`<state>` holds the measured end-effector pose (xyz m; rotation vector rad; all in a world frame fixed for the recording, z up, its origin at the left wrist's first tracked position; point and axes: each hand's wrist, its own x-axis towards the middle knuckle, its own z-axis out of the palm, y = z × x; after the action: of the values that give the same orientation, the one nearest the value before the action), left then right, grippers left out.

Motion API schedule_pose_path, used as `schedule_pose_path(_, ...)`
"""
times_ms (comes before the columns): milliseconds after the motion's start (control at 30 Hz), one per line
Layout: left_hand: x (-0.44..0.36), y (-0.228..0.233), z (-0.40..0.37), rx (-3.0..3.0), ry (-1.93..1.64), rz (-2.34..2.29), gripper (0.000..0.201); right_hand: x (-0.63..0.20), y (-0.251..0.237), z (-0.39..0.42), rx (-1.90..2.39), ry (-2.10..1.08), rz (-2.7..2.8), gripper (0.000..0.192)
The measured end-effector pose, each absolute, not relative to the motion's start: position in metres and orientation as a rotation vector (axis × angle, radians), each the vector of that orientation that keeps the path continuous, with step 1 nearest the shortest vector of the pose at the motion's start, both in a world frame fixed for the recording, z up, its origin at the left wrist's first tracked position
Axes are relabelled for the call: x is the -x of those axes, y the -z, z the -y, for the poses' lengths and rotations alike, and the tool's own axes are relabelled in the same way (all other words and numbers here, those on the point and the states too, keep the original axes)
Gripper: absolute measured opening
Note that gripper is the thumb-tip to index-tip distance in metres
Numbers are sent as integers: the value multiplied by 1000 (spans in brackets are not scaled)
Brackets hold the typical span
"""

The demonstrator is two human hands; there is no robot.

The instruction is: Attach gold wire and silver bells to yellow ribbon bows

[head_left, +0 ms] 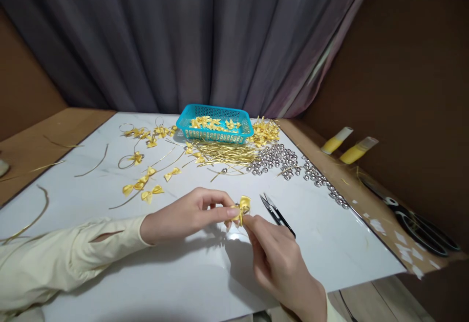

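Note:
My left hand (186, 214) and my right hand (274, 258) meet over the white board (183, 273), both pinching one small yellow ribbon bow (244, 207) between their fingertips. The left thumb and fingers hold the bow's left side; the right fingertips touch its lower right. Black thread snips (277, 214) lie on the board just right of the bow.
A blue basket (216, 124) with yellow bows stands at the back. Gold wires (227, 155), silver bells (278, 161) and loose bows (146, 185) lie scattered. Two glue tubes (348, 148) and black scissors (417, 222) rest on the brown table to the right.

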<state>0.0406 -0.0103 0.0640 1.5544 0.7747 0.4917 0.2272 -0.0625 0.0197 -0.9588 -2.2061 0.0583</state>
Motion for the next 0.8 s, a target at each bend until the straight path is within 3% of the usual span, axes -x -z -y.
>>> schedule_pose_path(433,-40,-65,11,-1438,-475,-729,21,-222,-15,62,944,-34,2105,32)
schedule_pose_path(733,-36,-63,9,-1637,-460,-763,22,-232,-24,58,1086,-213,2033,3)
schedule_pose_path(800,-36,-65,10,-1783,-462,-795,20,-238,-31,56,1116,-278,2058,9)
